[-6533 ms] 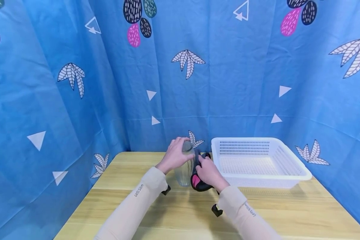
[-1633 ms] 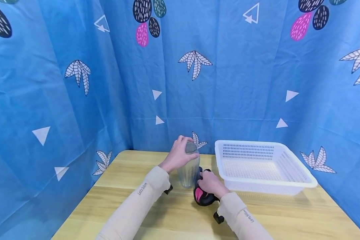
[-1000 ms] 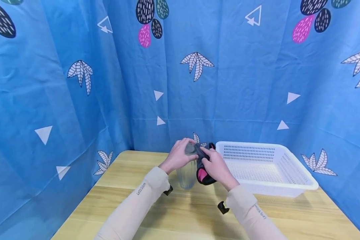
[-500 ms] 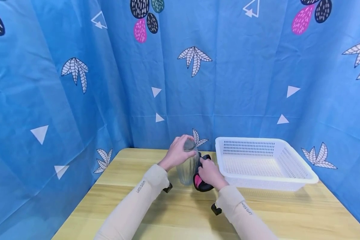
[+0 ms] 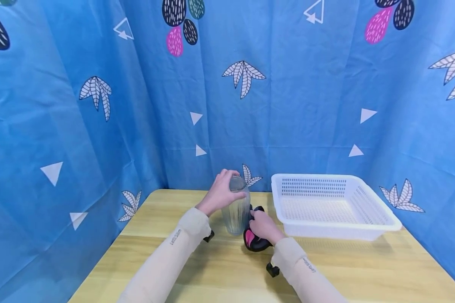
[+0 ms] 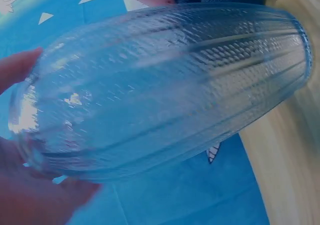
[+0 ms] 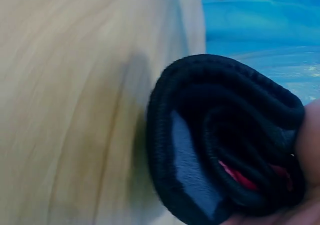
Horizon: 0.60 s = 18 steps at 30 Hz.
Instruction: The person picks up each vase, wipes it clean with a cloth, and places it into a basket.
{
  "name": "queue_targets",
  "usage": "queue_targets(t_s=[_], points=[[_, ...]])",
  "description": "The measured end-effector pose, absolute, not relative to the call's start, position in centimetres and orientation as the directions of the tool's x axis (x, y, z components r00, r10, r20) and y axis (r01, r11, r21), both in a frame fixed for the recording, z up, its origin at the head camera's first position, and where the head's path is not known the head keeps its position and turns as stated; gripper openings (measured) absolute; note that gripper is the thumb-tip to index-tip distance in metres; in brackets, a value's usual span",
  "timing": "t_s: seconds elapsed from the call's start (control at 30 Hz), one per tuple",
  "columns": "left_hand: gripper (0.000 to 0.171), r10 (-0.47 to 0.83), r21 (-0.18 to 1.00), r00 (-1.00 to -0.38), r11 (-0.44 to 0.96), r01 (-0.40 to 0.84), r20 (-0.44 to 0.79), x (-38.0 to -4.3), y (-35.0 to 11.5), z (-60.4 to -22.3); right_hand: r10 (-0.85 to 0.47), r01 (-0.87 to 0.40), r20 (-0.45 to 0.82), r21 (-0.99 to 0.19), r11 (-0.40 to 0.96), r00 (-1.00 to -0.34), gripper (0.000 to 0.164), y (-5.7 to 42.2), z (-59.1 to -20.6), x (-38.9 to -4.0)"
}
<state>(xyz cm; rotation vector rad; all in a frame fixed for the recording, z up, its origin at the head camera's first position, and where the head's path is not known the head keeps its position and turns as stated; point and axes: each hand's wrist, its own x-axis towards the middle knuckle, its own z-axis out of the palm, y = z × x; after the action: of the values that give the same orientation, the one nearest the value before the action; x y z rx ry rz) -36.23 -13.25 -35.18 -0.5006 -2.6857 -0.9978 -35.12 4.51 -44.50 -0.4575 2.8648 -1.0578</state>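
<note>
A clear ribbed glass vase (image 5: pixel 235 215) stands on the wooden table. My left hand (image 5: pixel 220 194) grips it around the top, thumb on the near side and fingers over the far rim. In the left wrist view the vase (image 6: pixel 160 95) fills the picture, with ridges running along its length. My right hand (image 5: pixel 264 225) holds a folded black and pink cloth (image 5: pixel 255 243) close against the vase's right side, low down. Seen from the right wrist, the cloth (image 7: pixel 195 160) is rolled into layers with a thick dark edge; most of the gripping fingers are hidden.
A white perforated plastic basket (image 5: pixel 337 232) stands to the right of my right hand, near the back of the table. A blue patterned curtain (image 5: pixel 307 105) hangs behind and along both sides of the wooden table (image 5: pixel 227 277).
My right hand, with the cloth, was up by the vase's top one second ago and has since slid down along its side. My left hand keeps its grip on the top.
</note>
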Motion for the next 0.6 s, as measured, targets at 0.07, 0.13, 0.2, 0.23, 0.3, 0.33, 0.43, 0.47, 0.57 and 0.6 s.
queue_targets(t_s=[0.07,0.13,0.2,0.23,0.3,0.33,0.43,0.47,0.57,0.6], points=[[0.068,0.244,0.559,-0.914,0.73,0.392,0.323,-36.1,-13.2,-35.0,-0.273,-0.237,0.052,-0.669,0.705,-0.96,0.047,4.8,-44.0,-34.7],[0.068,0.258,0.547,-0.914,0.738,0.395,0.312,-35.9,-13.1,-34.7,-0.257,-0.244,0.083,-0.675,0.696,-0.963,0.046,5.1,-43.2,-34.4],[0.067,0.273,0.548,-0.913,0.734,0.401,0.303,-35.9,-13.0,-34.4,-0.243,-0.253,0.113,-0.685,0.683,-0.963,0.046,5.3,-42.2,-34.1],[0.067,0.281,0.55,-0.913,0.732,0.402,0.295,-35.9,-13.0,-34.3,-0.237,-0.253,0.121,-0.692,0.676,-0.964,0.046,5.4,-41.7,-34.0],[0.068,0.297,0.555,-0.913,0.726,0.407,0.28,-35.9,-12.9,-34.1,-0.232,-0.269,0.149,-0.693,0.669,-0.961,0.047,5.6,-40.6,-33.8],[0.069,0.307,0.551,-0.911,0.727,0.41,0.274,-35.9,-12.9,-34.1,-0.228,-0.273,0.16,-0.695,0.665,-0.961,0.048,5.7,-40.0,-33.7],[0.071,0.329,0.538,-0.909,0.732,0.417,0.256,-35.9,-12.9,-34.2,-0.22,-0.31,0.219,-0.686,0.658,-0.951,0.049,5.8,-38.4,-33.3],[0.072,0.333,0.537,-0.908,0.732,0.418,0.252,-35.9,-12.9,-34.3,-0.216,-0.334,0.256,-0.672,0.661,-0.942,0.049,5.8,-37.9,-33.1],[0.072,0.336,0.533,-0.903,0.729,0.43,0.268,-35.9,-12.8,-34.5,-0.207,-0.396,0.354,-0.629,0.669,-0.912,0.05,5.6,-36.6,-32.7],[0.071,0.333,0.537,-0.9,0.723,0.435,0.281,-35.9,-12.8,-34.6,-0.204,-0.41,0.379,-0.615,0.673,-0.903,0.05,5.6,-36.3,-32.6]])
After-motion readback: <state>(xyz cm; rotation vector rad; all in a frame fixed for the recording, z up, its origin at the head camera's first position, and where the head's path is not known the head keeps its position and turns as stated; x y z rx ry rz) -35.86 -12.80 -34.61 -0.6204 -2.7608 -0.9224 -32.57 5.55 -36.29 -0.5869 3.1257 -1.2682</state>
